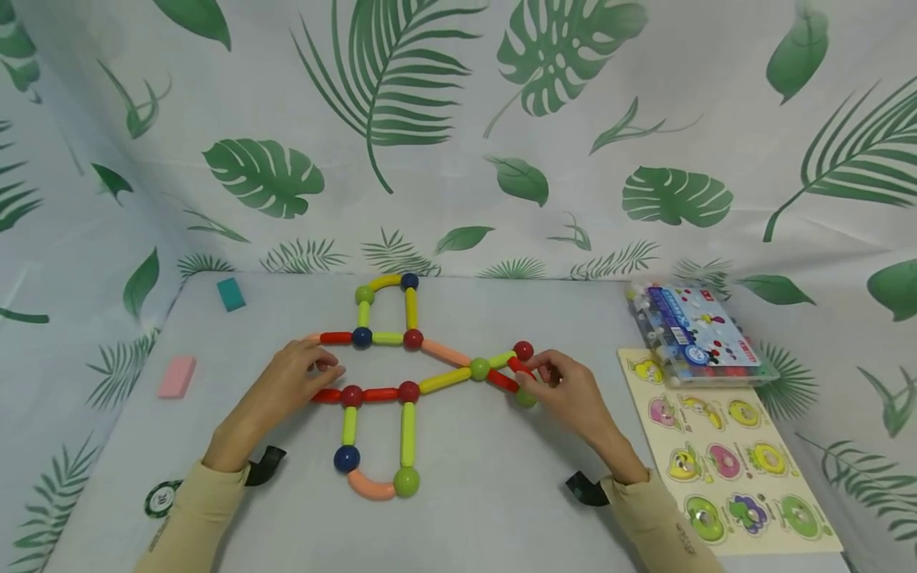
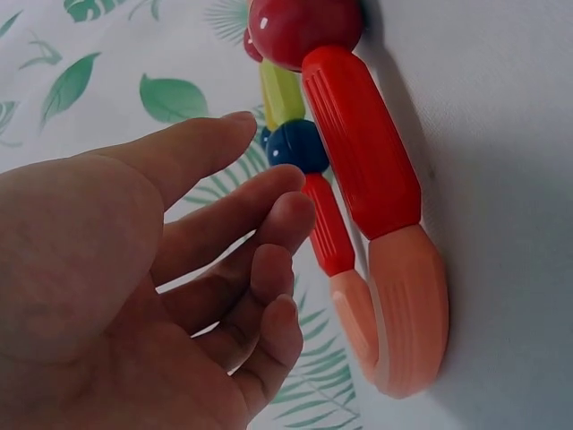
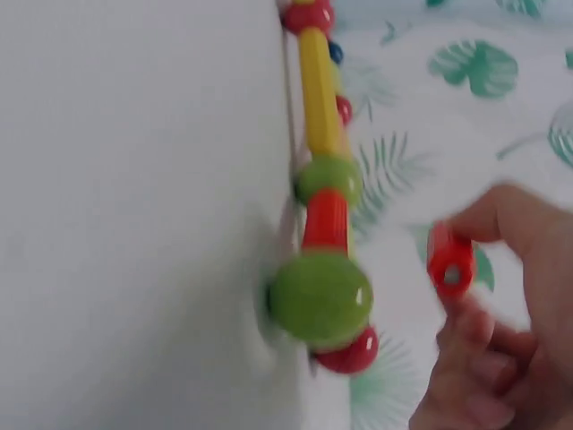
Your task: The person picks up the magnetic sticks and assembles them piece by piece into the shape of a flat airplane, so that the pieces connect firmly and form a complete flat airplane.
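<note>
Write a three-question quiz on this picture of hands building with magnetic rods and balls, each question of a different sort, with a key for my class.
1. True or false: the right hand pinches a red rod.
2. Which lies nearest the left hand? A. the teal block B. the pink curved piece C. the fruit puzzle board
3. Fill in: the clear plastic box lies at the far end of the ______ puzzle board.

Key: 1 true; 2 B; 3 fruit
</note>
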A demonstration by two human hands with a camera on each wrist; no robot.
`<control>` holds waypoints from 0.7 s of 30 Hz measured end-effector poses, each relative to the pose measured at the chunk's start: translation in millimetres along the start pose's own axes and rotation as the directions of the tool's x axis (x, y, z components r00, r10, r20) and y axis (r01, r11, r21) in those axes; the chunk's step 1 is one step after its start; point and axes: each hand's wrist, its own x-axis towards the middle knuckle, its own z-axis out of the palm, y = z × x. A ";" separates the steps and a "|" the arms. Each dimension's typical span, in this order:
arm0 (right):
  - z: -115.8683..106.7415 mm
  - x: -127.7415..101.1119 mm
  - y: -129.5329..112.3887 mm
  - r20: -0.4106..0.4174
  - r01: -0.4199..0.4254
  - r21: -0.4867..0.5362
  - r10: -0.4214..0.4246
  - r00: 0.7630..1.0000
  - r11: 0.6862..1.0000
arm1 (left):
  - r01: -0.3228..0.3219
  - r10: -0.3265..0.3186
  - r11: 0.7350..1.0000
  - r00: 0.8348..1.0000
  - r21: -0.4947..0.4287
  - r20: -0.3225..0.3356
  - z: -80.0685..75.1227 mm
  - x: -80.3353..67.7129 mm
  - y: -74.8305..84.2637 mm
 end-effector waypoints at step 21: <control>4.4 10.9 27.5 0.031 -0.355 -0.027 0.356 0.934 0.935 | -0.036 0.038 0.999 0.997 -0.034 0.069 5.1 3.4 -8.7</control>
